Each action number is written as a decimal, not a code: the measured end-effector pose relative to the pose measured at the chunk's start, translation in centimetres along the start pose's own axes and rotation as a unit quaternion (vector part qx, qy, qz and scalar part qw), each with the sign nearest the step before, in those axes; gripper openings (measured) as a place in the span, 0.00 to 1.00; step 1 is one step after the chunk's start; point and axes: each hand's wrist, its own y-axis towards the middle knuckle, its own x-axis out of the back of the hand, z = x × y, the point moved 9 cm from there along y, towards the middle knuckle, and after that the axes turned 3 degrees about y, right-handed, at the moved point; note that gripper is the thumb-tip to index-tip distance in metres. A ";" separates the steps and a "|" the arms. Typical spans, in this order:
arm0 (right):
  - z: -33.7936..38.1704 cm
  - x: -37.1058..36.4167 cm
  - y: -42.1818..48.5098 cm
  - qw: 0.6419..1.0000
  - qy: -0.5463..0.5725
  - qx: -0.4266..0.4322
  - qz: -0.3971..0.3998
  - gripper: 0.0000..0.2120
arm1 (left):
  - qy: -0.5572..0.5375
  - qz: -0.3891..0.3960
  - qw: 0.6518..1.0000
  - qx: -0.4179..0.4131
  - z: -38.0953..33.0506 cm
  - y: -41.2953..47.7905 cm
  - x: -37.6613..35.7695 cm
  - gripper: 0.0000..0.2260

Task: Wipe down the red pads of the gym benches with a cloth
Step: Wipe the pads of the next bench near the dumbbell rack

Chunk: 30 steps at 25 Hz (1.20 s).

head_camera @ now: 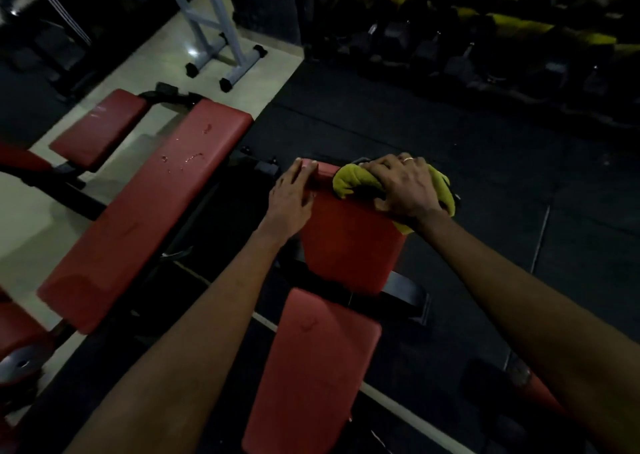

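Centre frame, I note right hand (pixel 405 187) fingers curled round yellow cloth (pixel 348 180) on red pad (pixel 349 245); left hand (pixel 294 192) fingers straight on pad's edge.

1. Dim room, low light.
2. Black mat (pixel 450 135) covers most of the floor.
3. Pale tile (pixel 162 69) strip on the left, with one glare spot.
4. Grey frame (pixel 214 31) stands on the tile, black end caps.
5. Dumbbells (pixel 467 41) far right, yellow patches behind.
6. Weight plate (pixel 20 363) lower left.
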 end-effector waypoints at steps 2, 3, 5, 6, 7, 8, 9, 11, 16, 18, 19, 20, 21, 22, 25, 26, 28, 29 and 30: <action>0.2 0.1 -0.2 1.000 -0.002 0.001 0.002 0.32 | -0.007 -0.007 1.000 -0.006 -0.2 -0.4 -0.1 0.30; 0.2 0.3 -0.2 1.000 -0.004 0.001 0.000 0.32 | -0.003 -0.006 1.000 -0.011 -0.2 -0.4 0.0 0.30; 0.2 0.6 -0.2 1.000 -0.004 -0.002 -0.004 0.31 | 0.017 -0.001 1.000 -0.017 0.0 -0.1 0.2 0.29; 0.2 0.7 -0.2 1.000 -0.003 -0.005 -0.007 0.31 | 0.027 0.001 0.999 -0.022 0.0 0.1 0.4 0.28; 0.3 0.7 -0.3 1.000 -0.001 -0.006 -0.009 0.30 | 0.036 0.003 0.999 -0.030 0.0 0.3 0.5 0.27; 0.3 0.7 -0.3 1.000 0.000 -0.006 -0.012 0.30 | 0.043 0.004 0.998 -0.041 0.1 0.6 0.7 0.25; 0.3 0.6 -0.2 1.000 0.000 -0.005 -0.014 0.30 | 0.046 0.004 0.997 -0.056 0.0 0.9 0.9 0.23; 0.3 0.6 -0.3 1.000 -0.004 -0.013 -0.021 0.30 | 0.051 0.011 0.994 -0.094 -0.1 1.8 1.2 0.20; -0.4 0.6 -0.7 0.993 -0.021 -0.102 -0.051 0.28 | 0.004 0.054 0.978 -0.202 -0.1 4.3 0.6 0.27; -0.4 0.8 -1.3 0.983 -0.030 -0.169 -0.067 0.26 | -0.026 0.028 0.967 -0.250 0.3 4.4 0.6 0.23; -0.1 0.9 -1.5 0.974 -0.040 -0.210 -0.074 0.26 | -0.049 0.021 0.963 -0.266 0.6 4.6 0.6 0.21; 0.4 1.0 -1.7 0.963 -0.047 -0.253 -0.080 0.25 | -0.070 0.023 0.959 -0.272 1.1 4.9 0.6 0.20; 0.8 1.0 -2.0 0.951 -0.052 -0.294 -0.082 0.24 | -0.087 0.027 0.956 -0.280 1.5 5.2 0.4 0.20; 1.2 1.0 -2.2 0.938 -0.056 -0.331 -0.080 0.23 | -0.103 0.034 0.950 -0.292 1.7 5.4 0.3 0.19; 1.9 0.9 -2.3 0.902 -0.071 -0.417 -0.084 0.19 | -0.126 0.062 0.933 -0.332 1.8 6.1 0.4 0.17; 1.9 0.8 -2.3 0.896 -0.077 -0.429 -0.087 0.19 | -0.133 0.075 0.929 -0.338 1.7 6.4 0.6 0.16; 2.0 0.5 -2.4 0.885 -0.094 -0.446 -0.095 0.18 | -0.141 0.114 0.916 -0.358 1.7 6.7 0.8 0.15; 2.0 0.5 -2.3 0.882 -0.096 -0.450 -0.098 0.17 | -0.140 0.125 0.912 -0.364 1.6 6.9 0.8 0.16; 2.0 0.6 -2.3 0.881 -0.097 -0.452 -0.099 0.17 | -0.138 0.131 0.912 -0.363 1.6 7.2 0.9 0.18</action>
